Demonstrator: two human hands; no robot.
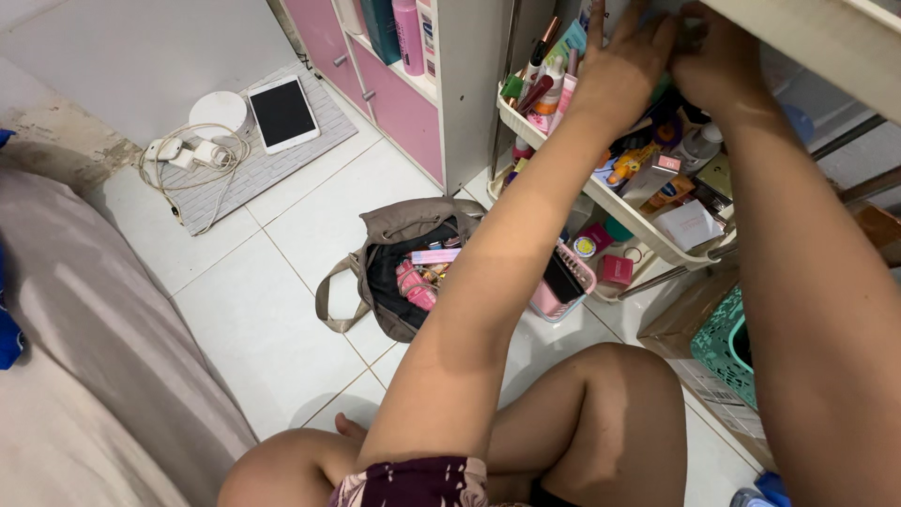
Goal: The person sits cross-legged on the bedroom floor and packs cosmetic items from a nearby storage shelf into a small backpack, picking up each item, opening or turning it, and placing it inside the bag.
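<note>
White tiered rack (554, 141): both hands' fingers (601, 28) curl among cosmetics; grasp unclear.

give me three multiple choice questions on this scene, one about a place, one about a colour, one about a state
1. Where does the white tablet lie?
A. on the grey mat by the white cables
B. inside the bag
C. on the rack's top tier

2. What colour are the cabinet's drawer fronts?
A. green
B. pink
C. black

3. In what state is the grey-brown fabric bag on the tiled floor?
A. zipped shut
B. hanging from a hook
C. open, with small items showing inside

Answers:
1. A, the tablet rests flat on the grey mat next to the coiled white cables.
2. B, the fronts below the shelf are pink with small handles.
3. C, the bag's mouth gapes and pink packets show in it, while the left hand and right hand reach into the white plastic rack.
</note>
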